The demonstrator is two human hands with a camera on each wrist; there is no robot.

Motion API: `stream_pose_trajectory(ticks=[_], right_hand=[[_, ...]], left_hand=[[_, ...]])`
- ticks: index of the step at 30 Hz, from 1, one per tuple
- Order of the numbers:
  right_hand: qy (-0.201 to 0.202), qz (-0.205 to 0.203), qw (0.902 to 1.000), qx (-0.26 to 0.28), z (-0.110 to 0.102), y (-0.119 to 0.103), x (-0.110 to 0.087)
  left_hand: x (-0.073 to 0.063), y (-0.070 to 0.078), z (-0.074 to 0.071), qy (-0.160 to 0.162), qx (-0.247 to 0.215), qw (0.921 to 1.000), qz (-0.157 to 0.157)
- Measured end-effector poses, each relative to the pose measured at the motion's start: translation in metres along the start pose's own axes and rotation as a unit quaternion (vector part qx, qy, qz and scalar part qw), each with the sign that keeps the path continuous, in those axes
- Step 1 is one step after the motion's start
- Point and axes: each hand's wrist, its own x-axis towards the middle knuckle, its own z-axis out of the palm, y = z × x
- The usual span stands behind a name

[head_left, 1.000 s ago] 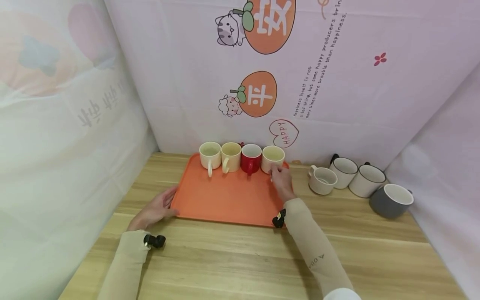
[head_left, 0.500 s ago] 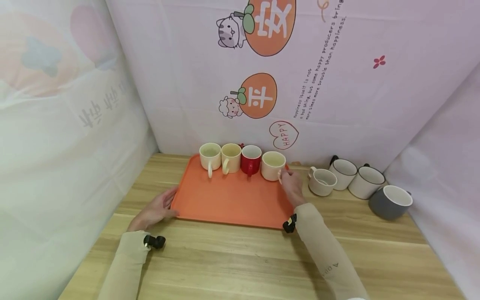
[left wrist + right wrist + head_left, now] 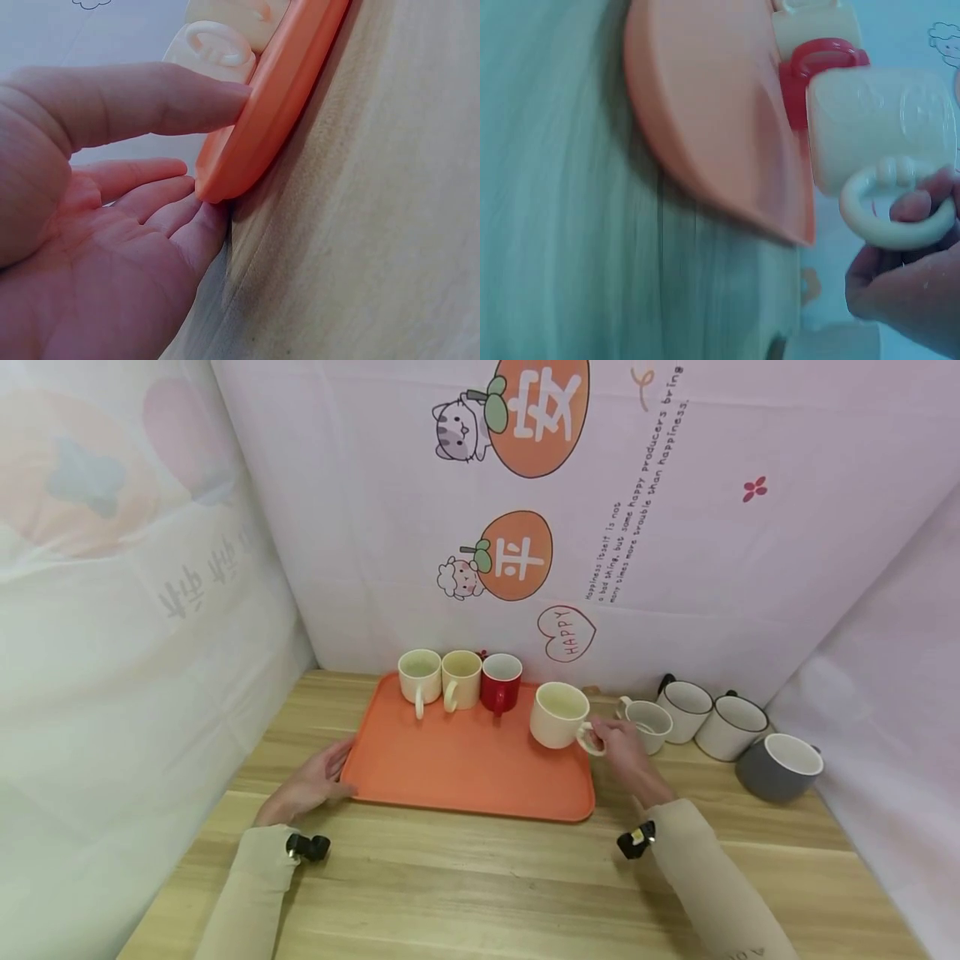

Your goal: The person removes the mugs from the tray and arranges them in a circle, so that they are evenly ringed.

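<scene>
My right hand (image 3: 628, 756) grips the handle (image 3: 889, 234) of a cream mug (image 3: 557, 718). That mug is upright, raised over the right part of an orange tray (image 3: 465, 764), with its handle towards the right. At the tray's front left corner rests my left hand (image 3: 309, 787), its fingers nearly straight and touching the rim, as the left wrist view shows. Along the tray's back edge stand a pale cream mug (image 3: 420, 675), a light yellow mug (image 3: 462, 680) and a red mug (image 3: 501, 683), their handles turned forward.
Right of the tray stand a small off-white mug (image 3: 647, 725), two white mugs with dark rims, one left (image 3: 686, 711) and one right (image 3: 732, 725), and a grey mug (image 3: 778, 768). Printed cloth walls (image 3: 360, 527) enclose the wooden table (image 3: 420, 877).
My right hand has taken the cream mug from the right end of the back row, moving it right and forward. A gap now separates it from the red mug. The left hand stays put.
</scene>
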Motion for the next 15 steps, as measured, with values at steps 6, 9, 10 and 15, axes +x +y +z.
stream_pose_trajectory(ticks=[6,9,10,15], right_hand=[[-0.048,-0.031,0.9983,0.004,-0.043,0.004,-0.027],[-0.079,-0.062,0.9942,0.039,-0.067,0.01,-0.039],[-0.09,-0.072,0.9918,0.054,-0.076,0.013,-0.043],[-0.13,-0.13,0.9753,0.123,-0.121,0.029,-0.063]], left_hand=[[0.0,-0.002,0.0,-0.002,-0.003,1.0,-0.001],[0.0,-0.003,-0.001,-0.001,-0.002,1.0,-0.001],[0.0,-0.004,-0.001,-0.002,0.0,1.0,0.001],[0.0,-0.004,-0.002,-0.001,0.005,1.0,0.0]])
